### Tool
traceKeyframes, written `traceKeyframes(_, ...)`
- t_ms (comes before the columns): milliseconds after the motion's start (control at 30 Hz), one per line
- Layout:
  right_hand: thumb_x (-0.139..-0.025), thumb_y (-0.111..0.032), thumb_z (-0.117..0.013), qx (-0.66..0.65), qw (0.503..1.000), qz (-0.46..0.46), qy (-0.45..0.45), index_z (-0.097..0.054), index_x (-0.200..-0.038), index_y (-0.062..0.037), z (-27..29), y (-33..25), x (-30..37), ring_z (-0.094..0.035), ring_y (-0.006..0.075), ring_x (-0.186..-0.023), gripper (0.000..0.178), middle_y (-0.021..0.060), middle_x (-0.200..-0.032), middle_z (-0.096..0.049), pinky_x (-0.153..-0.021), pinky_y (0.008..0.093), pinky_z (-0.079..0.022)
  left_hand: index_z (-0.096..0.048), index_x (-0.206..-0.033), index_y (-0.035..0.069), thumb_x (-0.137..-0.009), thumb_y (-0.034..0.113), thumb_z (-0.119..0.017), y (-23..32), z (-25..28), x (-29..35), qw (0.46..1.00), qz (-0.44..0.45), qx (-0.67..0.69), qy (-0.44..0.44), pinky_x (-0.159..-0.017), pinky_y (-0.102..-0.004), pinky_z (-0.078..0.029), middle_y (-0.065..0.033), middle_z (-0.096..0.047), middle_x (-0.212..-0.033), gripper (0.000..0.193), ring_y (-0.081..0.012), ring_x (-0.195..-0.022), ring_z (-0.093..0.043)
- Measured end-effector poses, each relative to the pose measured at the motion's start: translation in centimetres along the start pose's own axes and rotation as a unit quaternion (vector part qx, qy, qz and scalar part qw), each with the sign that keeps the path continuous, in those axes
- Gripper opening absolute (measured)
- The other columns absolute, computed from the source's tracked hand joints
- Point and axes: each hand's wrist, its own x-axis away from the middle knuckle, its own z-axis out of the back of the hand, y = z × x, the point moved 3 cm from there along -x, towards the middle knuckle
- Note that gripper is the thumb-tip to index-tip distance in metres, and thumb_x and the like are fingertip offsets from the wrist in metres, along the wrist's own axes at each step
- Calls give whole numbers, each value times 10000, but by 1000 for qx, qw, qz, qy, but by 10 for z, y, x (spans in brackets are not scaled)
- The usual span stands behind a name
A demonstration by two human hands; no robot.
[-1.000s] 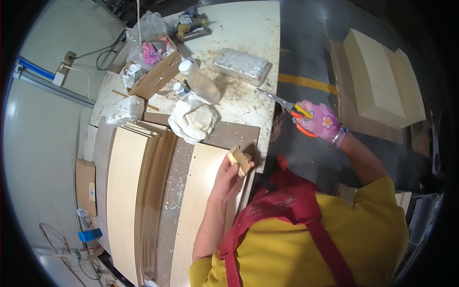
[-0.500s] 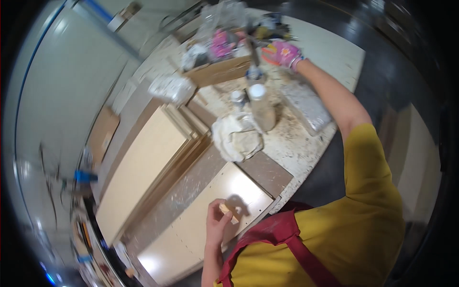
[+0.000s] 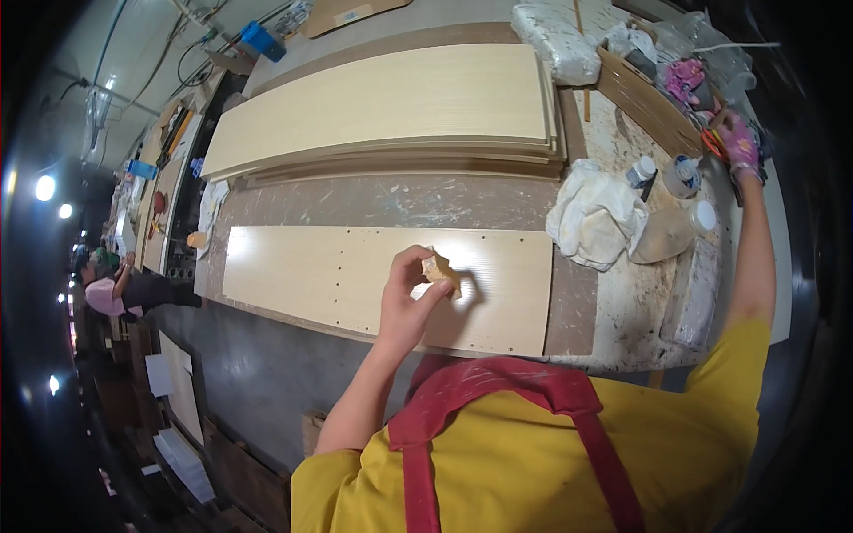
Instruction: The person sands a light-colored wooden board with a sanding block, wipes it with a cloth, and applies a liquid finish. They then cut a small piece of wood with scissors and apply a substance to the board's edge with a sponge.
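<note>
My bare left hand [image 3: 410,298] pinches a small tan-yellow, rough-edged chunk [image 3: 442,271] between thumb and fingers. It is just above a pale wood-grain panel [image 3: 293,275] with rows of small holes, and casts a shadow on it. At the far right my outstretched right hand [image 3: 737,147], in a pink glove, is at the end of a cardboard box [image 3: 644,99] of odds and ends. Orange-red parts [image 3: 712,142] show by its fingers; whether they belong to a held tool is unclear. A crumpled white cloth [image 3: 595,213] lies right of the panel.
Behind the panel lies a stack of similar boards [image 3: 382,98]. A cloudy capped bottle [image 3: 673,233], small bottles [image 3: 641,171] and a plastic-wrapped slab [image 3: 693,298] occupy the stained right end of the table. Another person [image 3: 111,289] is far left; a wrapped bundle [image 3: 555,44] sits at the back.
The view has swung, so the panel now lies level across the middle. My left hand still pinches the chunk over the panel. My right hand remains stretched out by the box.
</note>
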Motion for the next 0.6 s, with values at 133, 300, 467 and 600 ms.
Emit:
traceKeyframes(133,-943,-305,-536,-358,916,86,158,-536,-1274,-18,117,-168,93,-530,192,-1167,438,101,-1243,-585,-1007,317,-386,-326,-1252,86,-851,-22,-624,-1,5,-10,997,-6,67,25,-826,-307,-520,-123,-529,-1100,510,-200,-996,-575)
traceKeyframes(300,-919,-172,-498,-499,842,169,-115,-562,-1179,-33,81,-347,253,-574,144,-930,302,77,-1038,-614,-835,265,-447,-329,-1265,108,-814,-58,-649,4,7,-14,997,-53,59,-3,-888,-346,-491,-124,-533,-1117,578,-214,-1059,-562)
traceKeyframes(467,-961,-415,-491,-801,415,-191,-388,-391,-1337,-74,-14,-455,365,-592,185,-851,517,116,-1136,-569,-687,280,-501,-419,-1162,56,-764,52,-748,-4,31,-10,989,-143,-33,-23,-879,-297,-429,-72,-494,-1074,517,-176,-977,-532)
traceKeyframes(600,-988,-353,-428,-845,314,-217,-374,-425,-1316,-46,-11,-540,389,-608,196,-870,450,134,-1178,-564,-726,312,-543,-479,-1115,46,-757,59,-739,-19,83,14,980,-174,-84,-57,-895,-319,-451,-127,-593,-1119,443,-237,-1030,-584)
